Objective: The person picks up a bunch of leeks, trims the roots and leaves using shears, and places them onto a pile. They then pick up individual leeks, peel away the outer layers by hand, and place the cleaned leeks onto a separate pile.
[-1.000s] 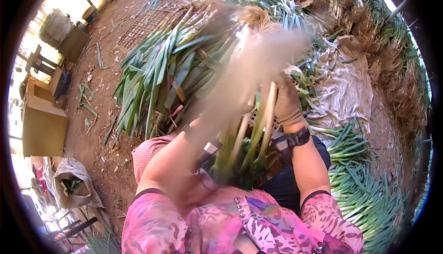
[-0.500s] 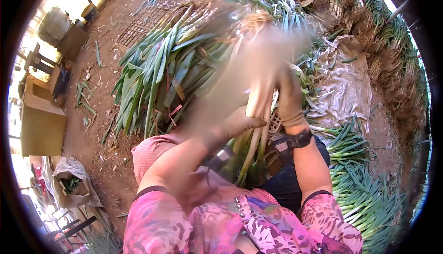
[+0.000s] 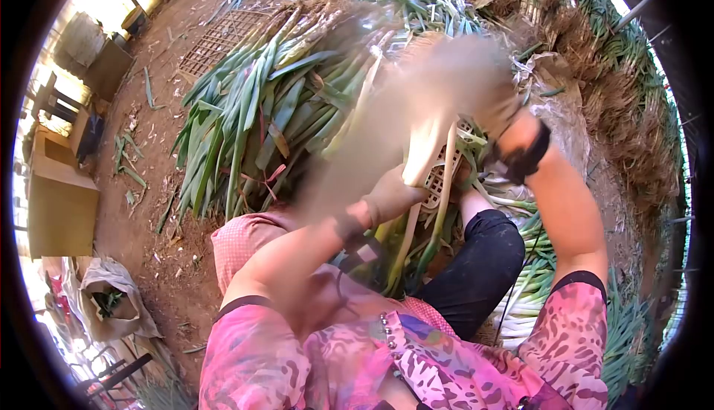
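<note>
My gloved left hand (image 3: 394, 196) is wrapped round the pale stem of a leek (image 3: 425, 155), just above my lap. The stem rises toward the roots and fades into a blurry smear, while green leaves hang below the hand. My gloved right hand (image 3: 500, 109) is up and to the right of that stem, apart from its lower part. The smear hides most of its fingers, so what it holds, if anything, does not show. A second thin stalk (image 3: 445, 187) slants down beside the held leek. Behind it shows a pale plastic crate (image 3: 440, 172).
A big pile of untrimmed leeks (image 3: 256, 116) lies to the left on bare soil, near a flat lattice crate (image 3: 223, 42). Cleaned leeks (image 3: 532, 298) lie beside my right leg (image 3: 483, 261). Rooted bundles (image 3: 595, 75) line the right side. A cardboard box (image 3: 63, 209) stands far left.
My right hand has moved away from the stem, outward to the right, and its forearm has swung out. My left hand keeps its grip on the leek with little movement.
</note>
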Demonstrator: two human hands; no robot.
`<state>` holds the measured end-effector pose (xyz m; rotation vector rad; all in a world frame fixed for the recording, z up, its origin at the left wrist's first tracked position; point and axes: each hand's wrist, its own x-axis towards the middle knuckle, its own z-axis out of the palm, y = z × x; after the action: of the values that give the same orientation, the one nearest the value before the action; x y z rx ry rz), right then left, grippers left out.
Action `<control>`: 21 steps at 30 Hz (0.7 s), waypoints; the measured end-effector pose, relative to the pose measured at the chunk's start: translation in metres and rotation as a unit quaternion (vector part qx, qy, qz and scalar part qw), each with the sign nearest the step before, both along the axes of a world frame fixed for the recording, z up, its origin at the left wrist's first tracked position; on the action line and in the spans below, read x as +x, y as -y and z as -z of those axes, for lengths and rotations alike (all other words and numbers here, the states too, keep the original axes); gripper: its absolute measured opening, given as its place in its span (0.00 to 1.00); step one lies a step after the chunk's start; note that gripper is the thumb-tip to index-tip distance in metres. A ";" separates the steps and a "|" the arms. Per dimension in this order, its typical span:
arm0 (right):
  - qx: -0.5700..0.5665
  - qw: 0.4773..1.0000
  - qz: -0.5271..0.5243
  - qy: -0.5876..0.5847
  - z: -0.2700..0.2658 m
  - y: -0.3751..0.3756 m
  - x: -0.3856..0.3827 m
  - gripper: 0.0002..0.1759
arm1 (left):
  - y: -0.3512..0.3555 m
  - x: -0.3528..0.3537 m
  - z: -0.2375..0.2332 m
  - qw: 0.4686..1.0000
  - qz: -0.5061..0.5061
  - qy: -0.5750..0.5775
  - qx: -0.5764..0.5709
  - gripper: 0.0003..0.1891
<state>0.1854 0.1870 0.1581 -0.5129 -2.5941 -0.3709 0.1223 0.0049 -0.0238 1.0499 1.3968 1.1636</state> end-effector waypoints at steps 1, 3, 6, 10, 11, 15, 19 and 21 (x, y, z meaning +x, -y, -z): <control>-0.054 0.993 0.048 -0.091 -0.015 -0.021 0.008 0.06 | 0.000 0.000 0.004 1.000 -0.003 -0.002 0.008 0.20; -0.186 0.920 0.139 -0.315 -0.056 -0.059 0.030 0.06 | 0.004 -0.002 -0.004 1.000 -0.015 0.008 -0.010 0.19; -0.214 0.929 0.083 -0.290 -0.070 -0.029 0.032 0.10 | 0.004 -0.010 -0.010 0.999 -0.020 -0.024 -0.019 0.17; -0.111 0.985 -0.049 0.119 0.005 0.032 0.006 0.12 | -0.002 -0.004 -0.015 0.993 -0.021 -0.094 -0.062 0.18; -0.082 0.977 -0.039 0.195 0.029 0.057 0.000 0.16 | -0.003 0.001 -0.005 0.990 -0.052 -0.119 -0.062 0.19; -0.035 0.988 -0.044 0.143 0.095 0.028 -0.005 0.13 | 0.001 0.008 0.003 0.974 -0.113 -0.172 -0.100 0.24; 0.031 0.998 0.055 -0.002 -0.009 0.011 -0.006 0.09 | 0.004 -0.002 0.000 0.978 -0.104 -0.145 -0.108 0.26; -0.042 0.985 0.066 -0.154 -0.045 -0.015 0.004 0.09 | 0.005 -0.003 -0.002 0.977 -0.111 -0.145 -0.111 0.26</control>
<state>0.1899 0.2017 0.2026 -0.7136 -2.2910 -0.2053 0.1192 -0.0006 -0.0219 0.9475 1.8689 1.0080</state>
